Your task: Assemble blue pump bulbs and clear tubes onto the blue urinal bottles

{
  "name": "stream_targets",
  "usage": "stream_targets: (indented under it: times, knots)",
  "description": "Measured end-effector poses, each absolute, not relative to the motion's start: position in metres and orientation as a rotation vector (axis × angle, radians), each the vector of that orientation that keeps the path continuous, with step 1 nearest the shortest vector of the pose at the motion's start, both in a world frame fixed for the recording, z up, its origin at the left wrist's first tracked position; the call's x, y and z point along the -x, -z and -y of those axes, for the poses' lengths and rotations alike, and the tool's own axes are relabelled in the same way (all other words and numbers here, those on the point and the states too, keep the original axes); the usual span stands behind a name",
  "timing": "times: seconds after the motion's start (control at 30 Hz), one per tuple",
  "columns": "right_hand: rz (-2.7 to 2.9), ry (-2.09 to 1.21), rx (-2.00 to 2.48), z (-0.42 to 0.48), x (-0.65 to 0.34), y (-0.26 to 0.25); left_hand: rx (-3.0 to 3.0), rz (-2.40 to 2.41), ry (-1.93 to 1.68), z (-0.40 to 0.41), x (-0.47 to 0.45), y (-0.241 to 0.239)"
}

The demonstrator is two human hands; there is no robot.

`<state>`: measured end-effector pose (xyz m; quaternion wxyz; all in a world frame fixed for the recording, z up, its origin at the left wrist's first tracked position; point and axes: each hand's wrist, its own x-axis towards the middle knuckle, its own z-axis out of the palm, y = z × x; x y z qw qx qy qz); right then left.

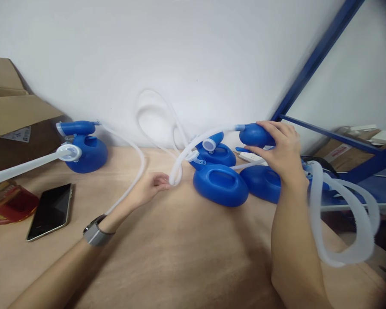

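My right hand point(279, 146) is closed around a blue plastic funnel piece point(255, 134), held in the air above the bottles. A white flexible hose point(209, 131) runs from that piece's narrow left end and curves down to the table. At its lower bend, my left hand point(154, 186) pinches the hose with curled fingers. Just right of the left hand, a blue urinal bottle point(221, 189) with a moulded handle lies on its side. Below my right hand is another blue bottle point(262, 182), partly covered by the wrist. A third blue bottle point(220, 154) rests behind them.
A blue bottle with a white cap point(86, 154) stands at left, its hoses trailing. Near it are a phone point(51, 210), a jar with red contents point(13, 201) and a cardboard box point(19, 107). Coiled hose point(360, 240) hangs at right, beside a blue metal frame point(315, 60).
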<state>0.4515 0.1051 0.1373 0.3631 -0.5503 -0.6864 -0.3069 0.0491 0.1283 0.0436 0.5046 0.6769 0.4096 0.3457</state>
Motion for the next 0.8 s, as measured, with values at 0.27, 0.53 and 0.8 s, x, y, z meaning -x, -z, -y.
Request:
stream_targets:
  times: [0.27,0.53,0.8]
  knots:
    - [1.796,0.775,1.402,-0.104,-0.445,-0.139,-1.778,-1.053,-0.754,-0.129,-0.046,-0.041]
    - [1.725,0.954,1.235,-0.098,-0.446,-0.146,-1.930,-0.973,-0.636,-0.132,-0.037,-0.052]
    - [1.729,0.964,1.386,-0.097,-0.453,-0.146,-1.854,-0.888,-0.905,-0.126,-0.036,-0.058]
